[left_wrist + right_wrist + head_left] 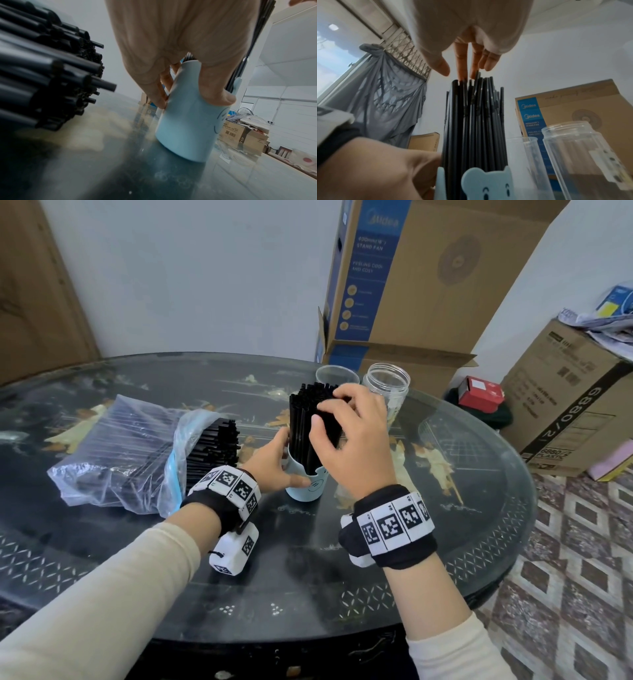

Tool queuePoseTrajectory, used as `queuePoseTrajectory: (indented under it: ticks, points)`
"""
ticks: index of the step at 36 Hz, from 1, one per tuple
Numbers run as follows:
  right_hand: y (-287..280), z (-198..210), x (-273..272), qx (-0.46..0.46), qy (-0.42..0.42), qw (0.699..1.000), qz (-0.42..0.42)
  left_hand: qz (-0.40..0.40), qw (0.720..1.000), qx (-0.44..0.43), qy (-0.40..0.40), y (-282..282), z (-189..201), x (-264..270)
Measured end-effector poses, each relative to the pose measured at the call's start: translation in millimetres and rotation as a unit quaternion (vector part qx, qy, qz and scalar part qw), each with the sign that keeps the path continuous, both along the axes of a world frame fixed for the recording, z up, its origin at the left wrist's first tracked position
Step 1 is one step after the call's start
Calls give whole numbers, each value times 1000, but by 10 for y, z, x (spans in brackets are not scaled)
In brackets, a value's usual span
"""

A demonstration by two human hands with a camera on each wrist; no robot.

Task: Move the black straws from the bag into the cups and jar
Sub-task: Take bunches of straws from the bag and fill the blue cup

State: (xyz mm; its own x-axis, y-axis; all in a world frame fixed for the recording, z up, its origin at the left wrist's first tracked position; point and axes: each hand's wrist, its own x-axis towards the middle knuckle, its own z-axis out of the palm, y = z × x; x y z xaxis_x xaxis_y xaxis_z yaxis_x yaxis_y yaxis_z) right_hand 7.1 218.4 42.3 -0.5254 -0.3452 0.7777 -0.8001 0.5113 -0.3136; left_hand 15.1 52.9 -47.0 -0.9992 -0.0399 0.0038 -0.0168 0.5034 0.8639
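Note:
A light blue bear-faced cup (306, 487) stands on the table and holds a tall bundle of black straws (303, 419). My left hand (274, 463) grips the cup's side, thumb in front and fingers behind (188, 128). My right hand (352, 436) hovers over the bundle, its straight fingertips (462, 73) touching the straw tops (476, 108). The plastic bag (113, 453) lies at the left with more black straws (214, 445) poking from its mouth. A clear cup (337, 376) and a clear jar (387, 386) stand empty behind the blue cup.
The round glass-topped table (445, 508) carries everything. A tall fan carton (411, 285) stands behind the jar. On the floor to the right are another carton (575, 405) and a small red box (479, 392).

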Motion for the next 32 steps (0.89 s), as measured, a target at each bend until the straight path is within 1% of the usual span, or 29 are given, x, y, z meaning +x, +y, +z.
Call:
queuePoseTrajectory:
  ticks: [3,7,9,11,15,19,22,24,26,29,32]
  points:
    - [34,68,-70,19,-42,999,24,-8,1000,9,1,6,12,-1]
    - [12,109,-173,111,-112,985,64,-12,1000,10,-3,0,29,-6]
    - [-18,79,-200,145,-105,981,75,-12,1000,8,-4,-8,28,-11]
    - [-49,43,-210,159,-77,982,70,-13,1000,2,-2,-10,32,-9]
    - [-70,-42,-200,133,-20,989,55,-18,1000,0,0,-13,36,-10]
    - [-73,-73,-175,110,-28,992,57,-22,1000,-3,3,-15,43,-12]
    - [-77,-26,-151,120,-39,991,43,-21,1000,-1,-2,-3,42,-8]
    - [-59,10,-146,131,-59,989,41,-19,1000,-1,-4,8,25,-4]
    - [-15,40,-149,119,-84,988,50,-21,1000,-1,-5,25,13,8]
    - [89,50,-157,60,-125,989,54,-34,999,16,-7,42,-4,33]
    - [189,-8,-178,16,-187,982,34,-42,999,28,-11,21,-26,55]
